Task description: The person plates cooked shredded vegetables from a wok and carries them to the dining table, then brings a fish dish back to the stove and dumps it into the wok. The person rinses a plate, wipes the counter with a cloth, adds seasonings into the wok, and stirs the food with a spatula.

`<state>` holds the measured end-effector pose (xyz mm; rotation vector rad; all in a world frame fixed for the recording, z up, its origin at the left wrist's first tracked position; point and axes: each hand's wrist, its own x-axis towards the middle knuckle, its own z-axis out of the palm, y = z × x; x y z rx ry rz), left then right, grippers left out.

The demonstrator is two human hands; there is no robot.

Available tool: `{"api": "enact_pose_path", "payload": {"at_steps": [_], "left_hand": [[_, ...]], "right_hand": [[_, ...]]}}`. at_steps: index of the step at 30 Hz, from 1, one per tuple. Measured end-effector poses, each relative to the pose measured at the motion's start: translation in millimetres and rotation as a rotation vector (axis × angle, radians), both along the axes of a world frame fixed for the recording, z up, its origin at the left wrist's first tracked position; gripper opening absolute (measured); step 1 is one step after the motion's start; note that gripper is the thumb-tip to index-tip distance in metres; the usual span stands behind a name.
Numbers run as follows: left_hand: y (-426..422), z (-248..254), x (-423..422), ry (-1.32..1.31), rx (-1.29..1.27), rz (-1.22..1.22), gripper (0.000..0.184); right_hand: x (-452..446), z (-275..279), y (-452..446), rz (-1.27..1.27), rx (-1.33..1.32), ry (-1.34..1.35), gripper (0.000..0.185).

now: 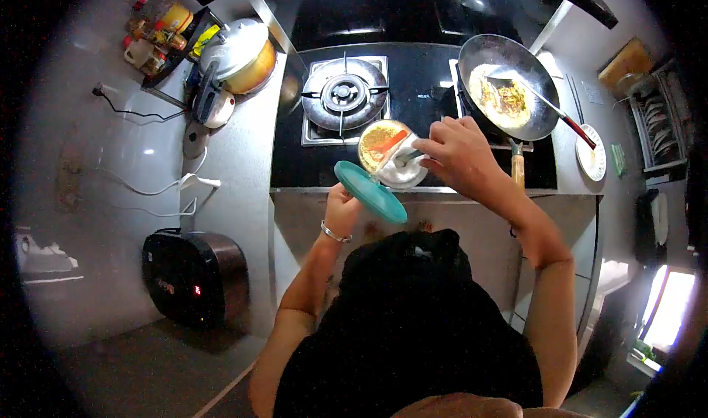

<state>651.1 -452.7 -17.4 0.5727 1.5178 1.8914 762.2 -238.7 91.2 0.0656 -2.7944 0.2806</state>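
A teal round lid (pixel 370 191) is tilted in my left hand (pixel 341 210), whose fingers are closed at its left edge. My right hand (pixel 459 152) pinches a grey handle, probably a spoon (pixel 417 154), over a white-filled container (pixel 402 173) at the front edge of the stove. Beside that container sits a round bowl (pixel 367 139) with yellowish contents. An orange-red utensil (pixel 389 142) lies across it. The spoon's lower end cannot be made out.
On the right burner is a black wok (pixel 542 126) with brownish food and a red-handled spatula (pixel 564 115). The left burner (pixel 344 92) stands bare. A white plate (pixel 591 160) lies at right; a pressure cooker (pixel 240 53) and a dark appliance (pixel 195 278) are at left.
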Motion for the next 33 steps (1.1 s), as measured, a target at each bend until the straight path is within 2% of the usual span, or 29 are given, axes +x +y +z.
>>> {"api": "enact_pose_path", "payload": {"at_steps": [4, 7, 10, 14, 17, 20, 23, 26, 29, 33], "left_hand": [[-1, 0, 4, 0.017, -0.044, -0.055, 0.013], [-1, -7, 5, 0.011, -0.071, -0.063, 0.013], [0, -5, 7, 0.005, -0.116, -0.046, 0.013], [4, -5, 9, -0.006, -0.113, -0.017, 0.013], [6, -3, 9, 0.009, -0.119, -0.030, 0.014], [6, -5, 5, -0.010, -0.121, -0.068, 0.010], [11, -1, 8, -0.031, -0.104, -0.078, 0.010], [15, 0, 8, -0.005, -0.131, -0.106, 0.010], [18, -4, 9, 0.017, -0.158, -0.111, 0.011], [20, -7, 9, 0.023, -0.150, -0.129, 0.012]], "right_hand": [[-2, -19, -1, 0.006, 0.169, -0.018, 0.019], [1, -22, -3, 0.082, 0.115, 0.125, 0.019], [6, -34, -5, 0.158, 0.114, 0.150, 0.019], [15, -24, 1, 0.032, -0.002, 0.183, 0.020], [21, -24, 2, -0.054, -0.225, 0.167, 0.020], [26, -29, 5, -0.228, -0.427, 0.045, 0.020], [30, -28, 3, -0.185, -0.289, 0.122, 0.021], [30, -36, 0, -0.152, -0.285, 0.151, 0.021], [31, -40, -1, -0.190, -0.372, 0.145, 0.023], [35, -45, 4, -0.319, -0.645, 0.143, 0.026]]}}
